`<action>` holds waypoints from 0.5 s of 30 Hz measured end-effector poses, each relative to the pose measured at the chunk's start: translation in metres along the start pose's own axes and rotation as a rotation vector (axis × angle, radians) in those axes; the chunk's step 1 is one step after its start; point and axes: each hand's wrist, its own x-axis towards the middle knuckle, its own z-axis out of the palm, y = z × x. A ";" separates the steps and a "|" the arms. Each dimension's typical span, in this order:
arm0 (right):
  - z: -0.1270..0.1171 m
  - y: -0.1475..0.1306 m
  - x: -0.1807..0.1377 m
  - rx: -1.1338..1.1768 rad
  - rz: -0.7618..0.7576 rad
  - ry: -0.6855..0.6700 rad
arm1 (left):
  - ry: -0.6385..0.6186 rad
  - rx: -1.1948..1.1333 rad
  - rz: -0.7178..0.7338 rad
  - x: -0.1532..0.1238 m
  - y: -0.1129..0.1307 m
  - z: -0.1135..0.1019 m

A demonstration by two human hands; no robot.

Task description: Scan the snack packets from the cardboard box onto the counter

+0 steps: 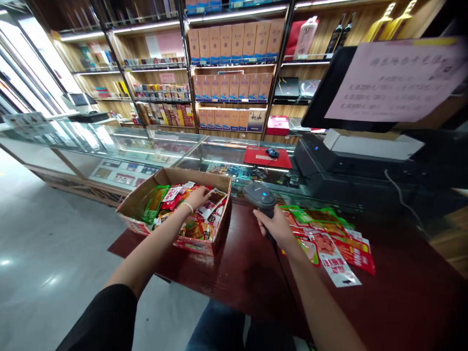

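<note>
Gripping scanner (259,195) firmly in right hand (277,228). Touching packet (215,202) in carton (195,178), at left hand's (197,197) fingertips; cannot tell if pinched. Probably light, floppy, slick; best taken by sealed edge.

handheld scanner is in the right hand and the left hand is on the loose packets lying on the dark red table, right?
Not quite: the left hand is not on the loose packets lying on the dark red table. The head view shows it inside the cardboard box. The handheld scanner is indeed in the right hand.
</note>
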 end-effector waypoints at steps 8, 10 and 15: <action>0.013 0.009 0.020 0.019 0.007 -0.044 | -0.004 0.216 -0.029 -0.007 -0.009 0.022; 0.013 0.012 0.023 0.027 -0.004 -0.052 | -0.062 0.311 -0.068 -0.005 -0.008 0.022; 0.011 0.013 0.024 0.041 -0.019 -0.057 | -0.325 0.699 -0.108 -0.002 -0.005 0.018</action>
